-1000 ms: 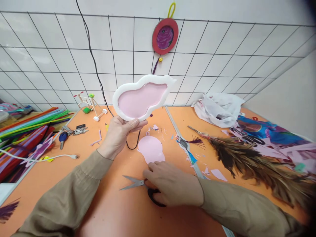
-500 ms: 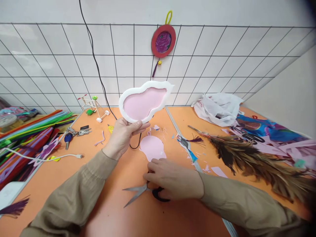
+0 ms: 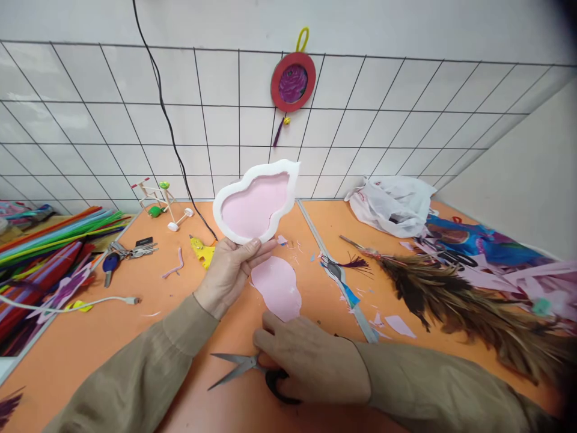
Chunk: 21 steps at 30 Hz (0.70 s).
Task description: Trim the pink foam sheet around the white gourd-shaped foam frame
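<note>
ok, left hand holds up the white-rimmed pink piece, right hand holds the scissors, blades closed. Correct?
Not the blades: the head view shows the scissors open, blades spread apart. The rest holds: left hand holds up the white-rimmed pink piece, right hand holds the scissors.

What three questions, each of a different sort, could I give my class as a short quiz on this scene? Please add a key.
1. True or false: The scissors in the right hand stand open.

2. Multiple choice: What colour is the loop on top of the round ornament?
A. Green
B. Yellow
C. White

3. Fill in the missing word: The left hand holds up a pink piece whose rim is ____.

Key:
1. True
2. B
3. white
</note>
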Tool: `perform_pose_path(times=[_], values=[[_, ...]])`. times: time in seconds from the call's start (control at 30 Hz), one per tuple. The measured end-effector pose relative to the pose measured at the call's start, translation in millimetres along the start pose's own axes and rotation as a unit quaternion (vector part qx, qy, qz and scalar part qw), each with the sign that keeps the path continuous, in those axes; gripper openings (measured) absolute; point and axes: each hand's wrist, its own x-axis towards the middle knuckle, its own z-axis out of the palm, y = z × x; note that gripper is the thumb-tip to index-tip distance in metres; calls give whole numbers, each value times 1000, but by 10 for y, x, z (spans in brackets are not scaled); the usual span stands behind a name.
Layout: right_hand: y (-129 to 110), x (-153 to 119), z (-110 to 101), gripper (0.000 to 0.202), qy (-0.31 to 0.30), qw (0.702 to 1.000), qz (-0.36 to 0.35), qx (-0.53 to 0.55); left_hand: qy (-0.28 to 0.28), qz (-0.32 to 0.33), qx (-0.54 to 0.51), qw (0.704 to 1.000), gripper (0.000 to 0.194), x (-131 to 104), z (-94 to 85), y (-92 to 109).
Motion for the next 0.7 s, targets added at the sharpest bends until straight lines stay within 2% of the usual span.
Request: perform_pose_path(times=[0.13, 0.33, 0.4, 0.5, 0.6, 0.63, 0.67, 0.7], values=[[70, 26, -4, 12, -24, 998, -47, 26, -6, -7, -29, 1000, 26, 4, -19, -80], [180, -12, -81, 4, -11, 983, -155, 101, -14, 1, -30, 999, 25, -11, -17, -91], [237, -31, -104, 12, 34, 979, -143, 138, -14, -2, -29, 999, 24, -9, -19, -85], [368, -31, -184, 25, 158, 970, -39, 178, -12, -10, -30, 999, 23, -6, -23, -88], [516, 2, -296, 20, 317, 924, 53, 208, -10, -17, -18, 1000, 26, -11, -21, -107], [556, 16, -327, 20, 378, 890, 64, 246, -12, -18, -7, 1000, 28, -16, -18, -118], [586, 29, -349, 25, 431, 842, 51, 320, -15, -17, 6, 1000, 29, -22, -14, -130], [607, 41, -364, 34, 458, 797, 33, 393, -19, -16, 20, 999, 29, -29, -9, -143]])
